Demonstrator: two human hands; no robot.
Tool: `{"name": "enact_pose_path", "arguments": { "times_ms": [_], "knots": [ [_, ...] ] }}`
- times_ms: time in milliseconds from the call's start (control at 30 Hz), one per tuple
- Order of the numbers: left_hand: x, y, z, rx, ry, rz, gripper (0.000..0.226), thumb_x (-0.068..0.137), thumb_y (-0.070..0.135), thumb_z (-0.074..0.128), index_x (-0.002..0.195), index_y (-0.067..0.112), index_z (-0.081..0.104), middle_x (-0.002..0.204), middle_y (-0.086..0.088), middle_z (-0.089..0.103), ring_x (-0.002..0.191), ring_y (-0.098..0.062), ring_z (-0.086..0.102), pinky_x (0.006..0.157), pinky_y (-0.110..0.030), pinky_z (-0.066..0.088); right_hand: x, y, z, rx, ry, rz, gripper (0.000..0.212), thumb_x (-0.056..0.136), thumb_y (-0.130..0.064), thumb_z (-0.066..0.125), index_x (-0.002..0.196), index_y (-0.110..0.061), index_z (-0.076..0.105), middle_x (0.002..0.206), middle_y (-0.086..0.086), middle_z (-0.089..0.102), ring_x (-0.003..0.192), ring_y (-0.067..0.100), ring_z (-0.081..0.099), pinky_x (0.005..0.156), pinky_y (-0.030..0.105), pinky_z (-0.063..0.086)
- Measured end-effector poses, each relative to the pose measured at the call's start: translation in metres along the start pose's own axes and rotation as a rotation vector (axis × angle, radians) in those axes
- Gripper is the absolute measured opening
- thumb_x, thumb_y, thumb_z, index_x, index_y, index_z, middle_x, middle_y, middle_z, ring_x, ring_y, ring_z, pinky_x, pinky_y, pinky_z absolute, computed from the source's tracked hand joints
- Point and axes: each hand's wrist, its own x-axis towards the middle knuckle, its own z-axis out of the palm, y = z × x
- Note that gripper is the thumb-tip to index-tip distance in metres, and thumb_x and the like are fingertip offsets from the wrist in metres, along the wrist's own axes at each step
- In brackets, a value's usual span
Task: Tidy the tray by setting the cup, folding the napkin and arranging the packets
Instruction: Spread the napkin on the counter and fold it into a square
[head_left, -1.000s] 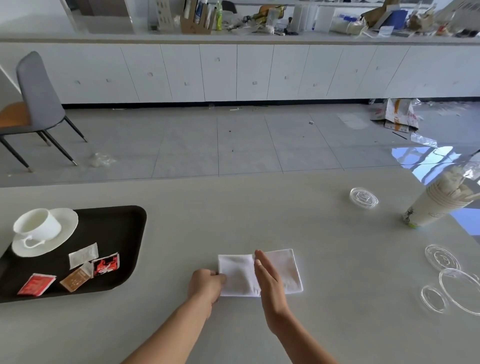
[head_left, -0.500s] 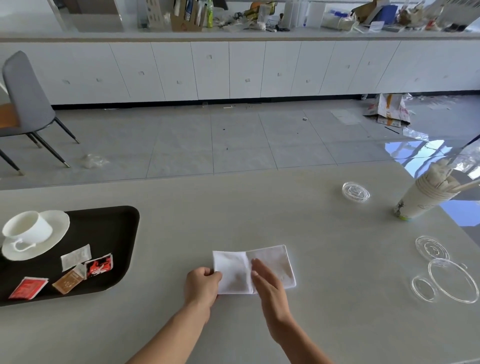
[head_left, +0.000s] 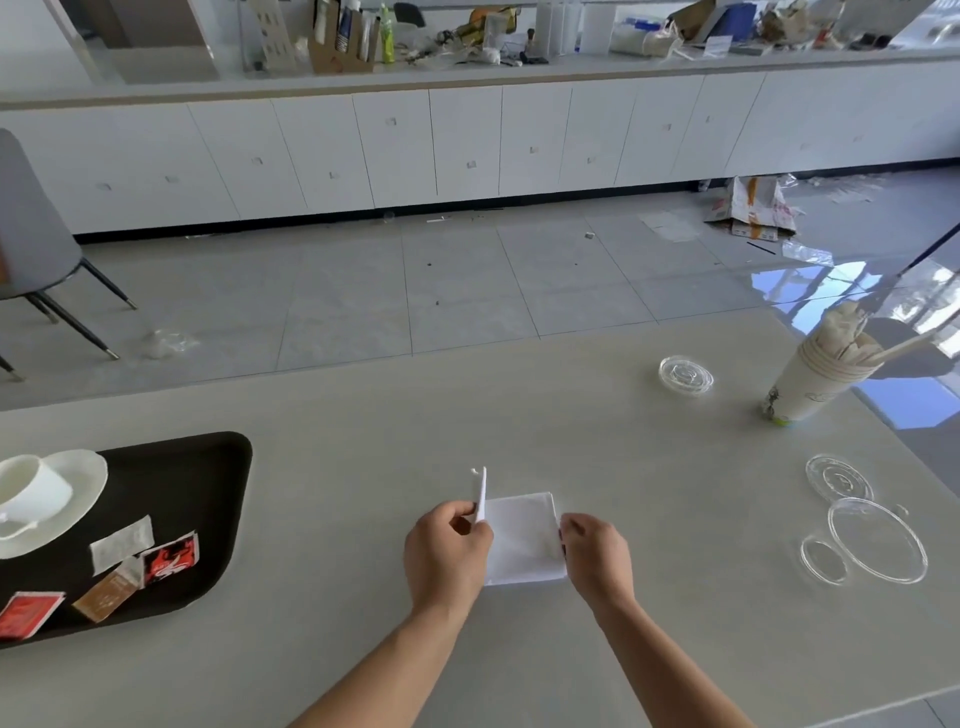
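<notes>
On the counter at 6 o'clock, the left hand pinches the napkin's left flap, now lifted upright instead of flat; the right hand pinches its right edge. At 9 o'clock, the tray holds packets, print unreadable, and the cup.

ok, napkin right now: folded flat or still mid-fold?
Mid-fold. The napkin lies on the table, its left flap standing upright, pinched by the left hand; the right hand grips its right edge.
</notes>
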Motion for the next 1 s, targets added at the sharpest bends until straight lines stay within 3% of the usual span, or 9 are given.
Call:
{"name": "enact_pose_path", "arguments": {
  "times_ms": [67, 133, 233, 367, 500, 633, 833, 933, 1000],
  "knots": [
    [-0.006, 0.005, 0.016, 0.068, 0.008, 0.083, 0.012, 0.069, 0.014, 0.065, 0.076, 0.022, 0.071, 0.066, 0.006, 0.067, 0.066, -0.015, 0.061, 0.062, -0.032, 0.05, 0.004, 0.002, -0.002, 0.111, -0.028, 0.047, 0.023, 0.084, -0.009, 0.044, 0.062, -0.003, 0.046, 0.063, 0.013, 0.06, 0.063, 0.041, 0.05, 0.057, 0.034, 0.029],
    [-0.012, 0.005, 0.032, 0.131, 0.013, 0.165, 0.013, 0.071, 0.013, 0.065, 0.078, 0.023, 0.07, 0.072, 0.006, 0.065, 0.071, -0.016, 0.059, 0.064, -0.031, 0.047, 0.004, 0.004, -0.005, 0.235, -0.052, 0.08, 0.024, 0.088, -0.012, 0.046, 0.07, 0.001, 0.057, 0.07, 0.006, 0.071, 0.069, 0.034, 0.068, 0.058, 0.037, 0.046],
    [-0.019, 0.002, 0.052, 0.225, -0.005, 0.26, 0.01, 0.074, 0.011, 0.066, 0.078, 0.021, 0.068, 0.076, 0.005, 0.062, 0.074, -0.018, 0.057, 0.063, -0.033, 0.047, 0.006, 0.011, -0.008, 0.377, -0.07, 0.105, 0.026, 0.094, -0.017, 0.051, 0.077, -0.007, 0.068, 0.075, 0.002, 0.075, 0.068, 0.023, 0.074, 0.072, 0.047, 0.058],
    [-0.022, -0.006, 0.07, 0.324, -0.04, 0.379, 0.012, 0.072, 0.008, 0.072, 0.076, 0.017, 0.067, 0.077, 0.0, 0.062, 0.071, -0.024, 0.06, 0.056, -0.036, 0.047, 0.011, 0.016, -0.011, 0.476, -0.136, 0.127, 0.024, 0.094, -0.016, 0.054, 0.082, -0.002, 0.068, 0.079, 0.01, 0.076, 0.073, 0.032, 0.074, 0.076, 0.052, 0.058],
    [-0.023, -0.015, 0.079, 0.406, -0.096, 0.499, 0.011, 0.072, 0.012, 0.076, 0.074, 0.017, 0.067, 0.074, -0.003, 0.062, 0.069, -0.027, 0.06, 0.056, -0.035, 0.05, 0.012, 0.015, -0.009, 0.359, -0.165, 0.084, 0.029, 0.092, -0.02, 0.053, 0.079, 0.004, 0.061, 0.079, 0.022, 0.07, 0.065, 0.033, 0.063, 0.065, 0.039, 0.048],
    [-0.024, -0.026, 0.082, 0.442, -0.198, 0.581, 0.009, 0.075, 0.018, 0.073, 0.074, 0.018, 0.063, 0.073, 0.0, 0.061, 0.071, -0.024, 0.06, 0.064, -0.037, 0.05, 0.014, 0.011, -0.007, 0.159, -0.138, 0.008, 0.03, 0.09, -0.027, 0.056, 0.071, -0.003, 0.058, 0.057, 0.004, 0.055, 0.055, 0.016, 0.047, 0.056, 0.032, 0.035],
    [-0.02, -0.051, 0.064, 0.155, -0.236, 0.631, 0.017, 0.082, 0.02, 0.055, 0.089, 0.025, 0.07, 0.097, 0.013, 0.069, 0.098, -0.001, 0.06, 0.085, -0.012, 0.044, 0.017, 0.004, -0.005, -0.068, -0.089, -0.08, 0.011, 0.084, -0.031, 0.071, 0.091, -0.022, 0.072, 0.078, -0.008, 0.07, 0.075, 0.013, 0.065, 0.06, 0.021, 0.045],
    [0.004, -0.061, 0.055, 0.347, -0.101, 0.795, 0.028, 0.086, 0.022, 0.05, 0.105, 0.016, 0.07, 0.12, -0.003, 0.066, 0.12, -0.023, 0.058, 0.103, -0.033, 0.039, 0.016, 0.007, 0.002, -0.163, -0.023, -0.125, 0.019, 0.089, -0.037, 0.064, 0.102, -0.024, 0.069, 0.083, -0.01, 0.068, 0.08, 0.017, 0.065, 0.067, 0.028, 0.049],
    [0.019, -0.066, 0.053, 0.624, -0.167, 0.839, 0.046, 0.092, 0.036, 0.047, 0.129, 0.011, 0.057, 0.144, -0.012, 0.049, 0.137, -0.033, 0.041, 0.111, -0.045, 0.025, 0.015, 0.011, 0.007, -0.214, 0.021, -0.192, 0.03, 0.09, -0.033, 0.064, 0.12, -0.03, 0.062, 0.104, -0.01, 0.067, 0.092, 0.018, 0.064, 0.072, 0.031, 0.052]
  ]
}}
